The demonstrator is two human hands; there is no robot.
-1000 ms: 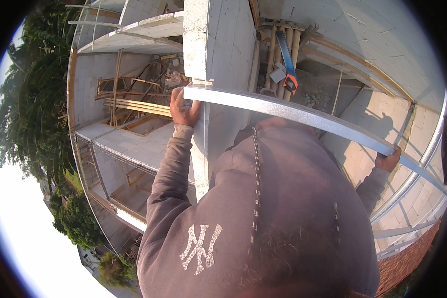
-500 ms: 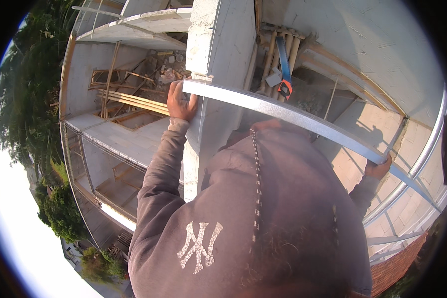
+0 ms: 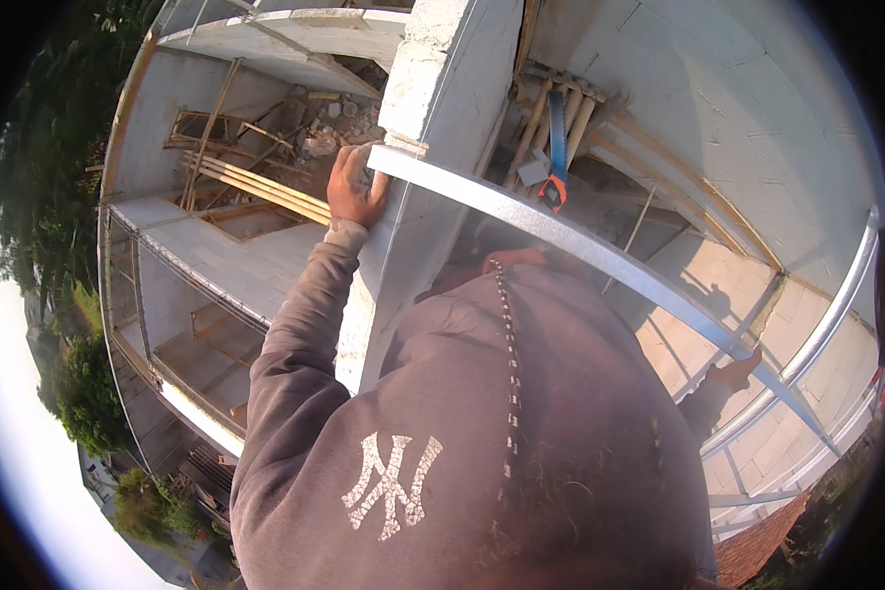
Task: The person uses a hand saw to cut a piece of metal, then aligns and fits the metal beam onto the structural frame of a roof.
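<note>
A long silvery metal beam [image 3: 560, 236] slants across in front of me from the top of a block wall [image 3: 415, 93] down to the right. My left hand [image 3: 359, 189] is closed at the beam's upper left end, beside the wall top, with its thumb near the lower edge. Farther down, my right hand [image 3: 733, 375] grips the beam's near edge, one finger stretched up against it; its other fingers are partly hidden. Below the beam, a handsaw [image 3: 558, 147] with a blue blade and orange-black handle rests on wooden poles [image 3: 582, 123].
To the left the wall drops to a lower level with timber poles [image 3: 256, 187] and rubble [image 3: 334, 133]. At the right, a curved metal rail [image 3: 841, 305] runs past the beam. Pale block walls [image 3: 747, 108] enclose the right side, and trees [image 3: 79, 393] stand outside at far left.
The view has shifted and tilted slightly. The beam's right end now appears lower and farther left. My right hand has moved with it, one finger now stretched out. My left hand stays at the upper end.
</note>
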